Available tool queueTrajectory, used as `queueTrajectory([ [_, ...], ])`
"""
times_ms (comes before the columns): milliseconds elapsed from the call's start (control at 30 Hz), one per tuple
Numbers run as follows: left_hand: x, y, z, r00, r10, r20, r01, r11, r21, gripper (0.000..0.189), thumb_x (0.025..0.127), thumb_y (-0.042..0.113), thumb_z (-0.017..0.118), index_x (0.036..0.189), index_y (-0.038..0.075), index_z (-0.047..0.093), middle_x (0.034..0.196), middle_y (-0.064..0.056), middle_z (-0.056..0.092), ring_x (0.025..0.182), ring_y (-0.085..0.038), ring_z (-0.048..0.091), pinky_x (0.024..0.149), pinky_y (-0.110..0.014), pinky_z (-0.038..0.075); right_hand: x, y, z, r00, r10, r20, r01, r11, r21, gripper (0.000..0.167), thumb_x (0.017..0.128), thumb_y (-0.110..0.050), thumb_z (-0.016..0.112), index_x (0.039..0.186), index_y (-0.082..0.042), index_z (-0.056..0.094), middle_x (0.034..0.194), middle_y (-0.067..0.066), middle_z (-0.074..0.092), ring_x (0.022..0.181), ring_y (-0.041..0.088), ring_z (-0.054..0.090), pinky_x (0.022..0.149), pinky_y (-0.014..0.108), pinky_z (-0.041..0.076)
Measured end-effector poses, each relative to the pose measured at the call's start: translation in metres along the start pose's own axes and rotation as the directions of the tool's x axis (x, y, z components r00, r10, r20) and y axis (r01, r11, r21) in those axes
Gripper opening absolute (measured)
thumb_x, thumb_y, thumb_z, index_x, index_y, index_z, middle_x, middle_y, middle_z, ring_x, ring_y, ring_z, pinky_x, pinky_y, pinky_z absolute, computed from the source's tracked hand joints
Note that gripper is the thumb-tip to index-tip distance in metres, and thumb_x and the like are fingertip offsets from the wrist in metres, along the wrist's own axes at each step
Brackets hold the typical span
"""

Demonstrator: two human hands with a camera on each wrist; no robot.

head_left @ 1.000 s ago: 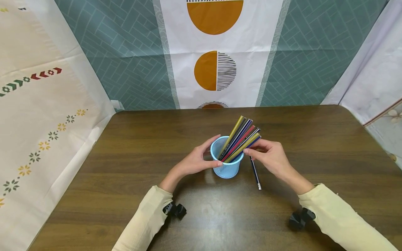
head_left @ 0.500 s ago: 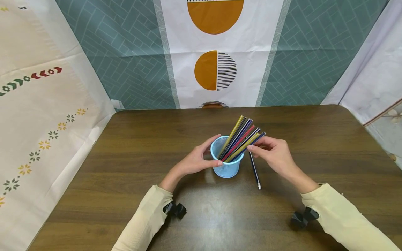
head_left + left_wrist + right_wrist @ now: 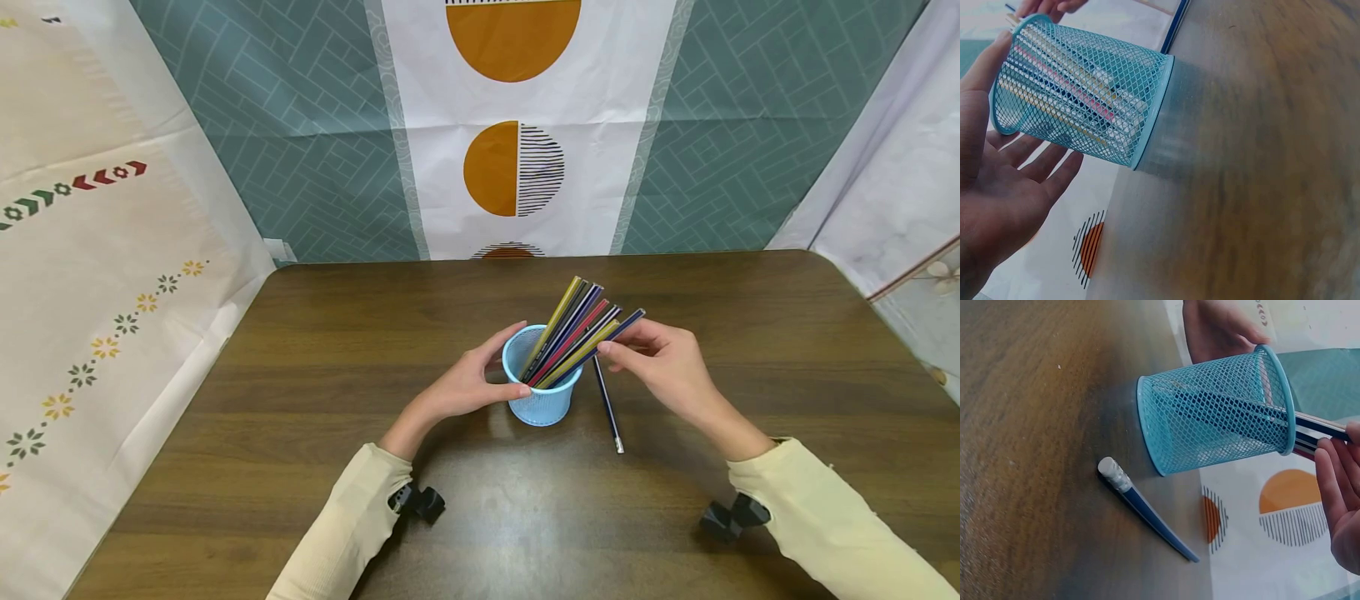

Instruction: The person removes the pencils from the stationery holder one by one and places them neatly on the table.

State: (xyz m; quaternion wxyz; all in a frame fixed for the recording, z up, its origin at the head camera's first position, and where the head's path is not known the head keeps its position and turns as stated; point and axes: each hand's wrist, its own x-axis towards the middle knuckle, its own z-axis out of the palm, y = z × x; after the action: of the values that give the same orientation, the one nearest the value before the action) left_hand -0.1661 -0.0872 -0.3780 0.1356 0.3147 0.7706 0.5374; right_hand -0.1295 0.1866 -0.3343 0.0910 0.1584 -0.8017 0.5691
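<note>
Your right hand (image 3: pixel 663 365) shifts rightward with the blue pencil (image 3: pixel 630 322) it pinches; your left hand (image 3: pixel 472 384) holds the cup (image 3: pixel 542 408), which sideways pulling could tip.

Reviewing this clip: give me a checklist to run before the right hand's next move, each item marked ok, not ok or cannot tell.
1. Cup upright on the table: ok.
2. Left hand holding the cup near its rim: ok.
3. Right hand pinching a blue pencil: ok.
4. Blue pencil free of the cup: not ok; its lower end is inside.
5. Loose pencil lying outside the cup: ok.
6. Exact count of pencils inside: cannot tell; they overlap.
</note>
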Motion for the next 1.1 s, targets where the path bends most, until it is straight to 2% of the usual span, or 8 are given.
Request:
queueTrajectory([
  [167,0.000,0.000,0.000,1.000,0.005,0.001,-0.005,1.000,-0.001,0.087,0.085,0.026,0.075,0.153,0.007,0.024,0.141,-0.011,0.046,0.122,-0.022,0.051,0.101,-0.036,0.042,0.000,-0.001,-0.001,1.000,-0.023,0.017,0.023,1.000,0.001,0.014,0.088,-0.001,0.070,0.098,0.008,0.068,0.085,0.006,0.072,0.066,0.013,0.069,0.064,0.029,0.057],
  [300,0.000,0.000,0.000,1.000,0.005,-0.001,-0.005,1.000,-0.003,0.087,0.085,0.026,0.075,0.153,0.009,0.025,0.141,-0.011,0.046,0.122,-0.021,0.051,0.101,-0.036,0.042,-0.001,-0.003,-0.002,0.999,-0.032,0.009,0.031,0.999,0.017,0.014,0.089,-0.001,0.068,0.098,0.010,0.067,0.087,0.007,0.071,0.069,0.013,0.070,0.065,0.034,0.057],
  [533,0.000,0.000,0.000,1.000,0.011,0.000,-0.011,1.000,-0.007,0.087,0.085,0.028,0.075,0.153,0.008,0.025,0.140,-0.012,0.047,0.122,-0.022,0.051,0.101,-0.035,0.042,-0.001,-0.006,-0.003,0.995,-0.089,-0.041,0.089,0.996,0.002,0.008,0.091,0.002,0.063,0.095,0.010,0.065,0.085,0.014,0.069,0.069,0.010,0.069,0.064,0.030,0.057],
  [833,-0.001,0.001,0.000,1.000,0.000,0.000,0.000,1.000,-0.004,0.086,0.085,0.027,0.075,0.154,0.015,0.025,0.141,-0.011,0.046,0.122,-0.022,0.051,0.101,-0.036,0.042,0.001,-0.011,-0.004,0.987,-0.125,-0.097,0.130,0.990,0.051,0.007,0.091,0.008,0.060,0.096,0.013,0.063,0.084,-0.004,0.068,0.071,0.010,0.069,0.065,0.030,0.056],
  [1100,-0.001,0.002,0.000,1.000,-0.016,0.000,0.016,1.000,-0.005,0.085,0.085,0.025,0.075,0.154,0.016,0.025,0.141,-0.010,0.046,0.122,-0.022,0.051,0.100,-0.035,0.042,0.002,-0.017,-0.008,0.976,-0.160,-0.145,0.179,0.976,0.124,0.009,0.089,0.015,0.057,0.097,0.018,0.060,0.091,-0.003,0.068,0.075,0.009,0.068,0.065,0.028,0.056],
])
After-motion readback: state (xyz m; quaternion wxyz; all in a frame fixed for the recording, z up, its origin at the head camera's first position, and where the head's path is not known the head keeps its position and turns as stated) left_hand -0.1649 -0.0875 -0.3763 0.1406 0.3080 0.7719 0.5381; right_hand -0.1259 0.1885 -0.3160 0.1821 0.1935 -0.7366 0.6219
